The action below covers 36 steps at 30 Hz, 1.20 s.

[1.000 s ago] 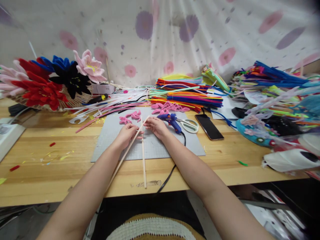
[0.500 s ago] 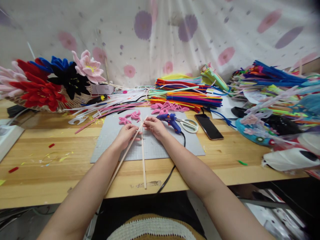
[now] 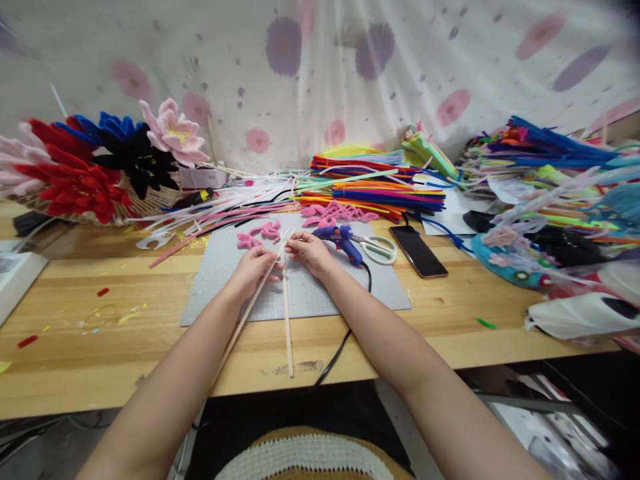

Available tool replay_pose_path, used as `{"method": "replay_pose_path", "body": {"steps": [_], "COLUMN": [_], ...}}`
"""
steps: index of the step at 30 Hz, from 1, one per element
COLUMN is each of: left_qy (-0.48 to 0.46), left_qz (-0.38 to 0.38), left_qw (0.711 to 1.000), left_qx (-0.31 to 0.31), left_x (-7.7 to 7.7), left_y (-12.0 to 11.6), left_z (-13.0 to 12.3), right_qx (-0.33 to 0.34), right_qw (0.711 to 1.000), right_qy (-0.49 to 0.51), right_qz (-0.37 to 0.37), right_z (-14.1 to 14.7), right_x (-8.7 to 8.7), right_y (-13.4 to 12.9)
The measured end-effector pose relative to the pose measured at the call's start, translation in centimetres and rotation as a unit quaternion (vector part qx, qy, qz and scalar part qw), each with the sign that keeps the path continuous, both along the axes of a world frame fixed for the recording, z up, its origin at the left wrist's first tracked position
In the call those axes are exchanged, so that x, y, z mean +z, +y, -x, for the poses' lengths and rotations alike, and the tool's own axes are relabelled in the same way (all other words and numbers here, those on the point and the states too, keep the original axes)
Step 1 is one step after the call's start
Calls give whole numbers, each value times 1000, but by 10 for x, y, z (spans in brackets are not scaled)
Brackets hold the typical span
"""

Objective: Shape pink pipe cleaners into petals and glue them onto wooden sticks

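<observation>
Two long, pale, thin strips come together near their top ends above a grey cutting mat (image 3: 213, 287). My left hand (image 3: 254, 270) pinches the left strip (image 3: 250, 308), which slants down toward my left forearm. In the fingertips of my right hand (image 3: 309, 253) is the top of the right strip (image 3: 287, 327), which hangs almost straight down past the mat's front edge. Both sets of fingertips are close together. Curled pink fuzzy pieces (image 3: 260, 233) lie just beyond my left hand, and a blue glue gun (image 3: 343, 243) rests beside my right hand.
Scissors (image 3: 380, 250) and a phone (image 3: 419, 251) lie to the right. Bundles of coloured pipe cleaners (image 3: 380, 197) line the back. Fuzzy flowers (image 3: 83, 183) stand at the left, a white roll (image 3: 580, 315) at the right. A black cord (image 3: 345, 347) runs off the front edge.
The strips' top ends have shifted slightly between my fingertips. Both hands keep nearly the same place and their pinch.
</observation>
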<state>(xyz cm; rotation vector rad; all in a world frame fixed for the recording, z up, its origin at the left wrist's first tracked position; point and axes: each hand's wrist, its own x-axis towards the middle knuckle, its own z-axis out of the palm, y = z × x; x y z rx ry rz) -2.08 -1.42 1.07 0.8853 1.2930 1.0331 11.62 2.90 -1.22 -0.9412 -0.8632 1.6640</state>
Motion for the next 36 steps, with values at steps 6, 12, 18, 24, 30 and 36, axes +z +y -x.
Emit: {"method": "replay_pose_path", "body": {"steps": [6,12,18,24,30,36], "left_qy": [15,26,26,29,38,43], "left_qz": [-15,-21,-26,-30,-26,-33], "left_qw": [1000,999,999,999,999,999], "left_qx": [0,0,3,-2,2,2], "left_x": [-6,-5,-6,-8,-9,-10], "left_y": [3,2,2,3,4,4], "left_z": [2,1,0,1,1,1], "right_qx": [-1,-2,1,7,9,17], "right_qw": [1000,1000,1000,1000,1000,1000], "right_qy": [1,-8,-10,-13,-14,-8], "right_qz": [1,0,-1,2,-7,-12], "right_z": [1,2,2,2,2,2], "right_x": [-2,-2,-2,-1,-1,-2], "right_y": [1,1,1,1,1,0]}}
